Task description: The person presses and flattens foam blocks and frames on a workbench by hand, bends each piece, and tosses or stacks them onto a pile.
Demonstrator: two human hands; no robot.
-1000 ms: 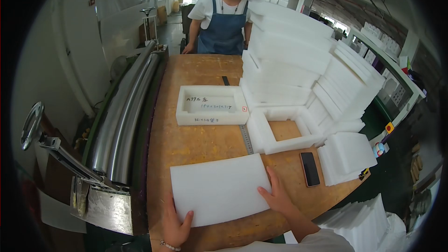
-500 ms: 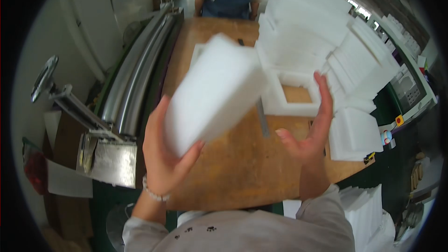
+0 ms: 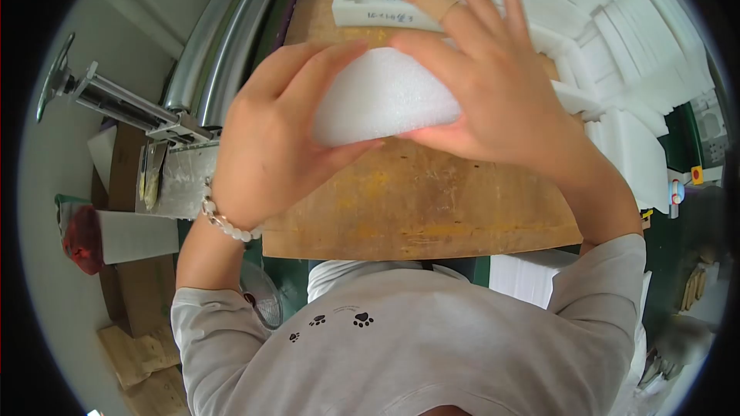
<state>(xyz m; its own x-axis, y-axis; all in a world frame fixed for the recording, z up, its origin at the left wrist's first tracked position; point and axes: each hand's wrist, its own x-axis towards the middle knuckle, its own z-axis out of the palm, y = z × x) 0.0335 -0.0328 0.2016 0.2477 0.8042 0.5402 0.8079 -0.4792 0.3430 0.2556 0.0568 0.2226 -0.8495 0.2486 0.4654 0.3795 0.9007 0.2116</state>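
Note:
A white foam block is held up above the wooden table, gripped at both ends. Around its left end my left hand is closed, thumb underneath and fingers over the top. On the other end, my right hand pinches the block between thumb and index finger, its remaining fingers spread upward. Beyond the block stands a white foam tray with handwriting on it, partly covered by my right fingers. Behind my right wrist, a white foam frame shows in part.
The wooden table spans the middle. A machine with metal rollers and a handwheel runs along its left side. Stacked white foam pieces rise at the right. A fan stands below the table's left edge.
My right hand has gone from open and apart to gripping the foam block. The block has turned to lie crosswise between both hands. The view has tilted down.

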